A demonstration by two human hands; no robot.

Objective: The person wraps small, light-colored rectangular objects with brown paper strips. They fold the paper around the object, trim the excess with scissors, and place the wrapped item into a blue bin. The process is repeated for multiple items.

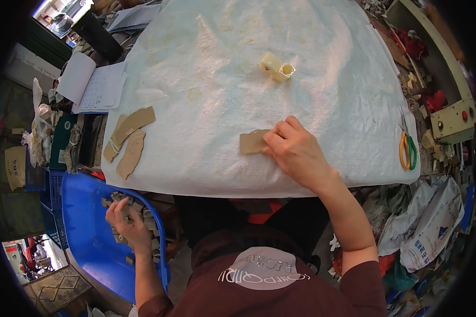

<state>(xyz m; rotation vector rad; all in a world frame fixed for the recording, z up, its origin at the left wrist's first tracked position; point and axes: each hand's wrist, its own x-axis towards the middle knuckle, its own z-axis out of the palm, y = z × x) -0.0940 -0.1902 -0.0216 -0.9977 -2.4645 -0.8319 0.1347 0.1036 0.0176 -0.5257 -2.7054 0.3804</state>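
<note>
My right hand [297, 150] is over the white-covered table, its thumb and fingers pinched on the right end of a small flat brown cardboard piece [251, 143]. That piece lies on or just above the cover; the end under my fingers is hidden. My left hand [129, 224] is down inside a blue plastic basin [84, 211], fingers curled among several small grey-brown blocks [152, 224]. What those fingers hold, if anything, is hidden. Curved brown cardboard pieces [132, 150] lie at the table's left side, one with a pale band around it.
Two cream plastic pieces [278, 69] sit toward the table's middle. Scissors [406, 148] with orange and green handles lie at the right edge. An open notebook [98, 84] is at the left. A beige metal machine frame [454, 121] and white plastic sacks [426, 227] stand right.
</note>
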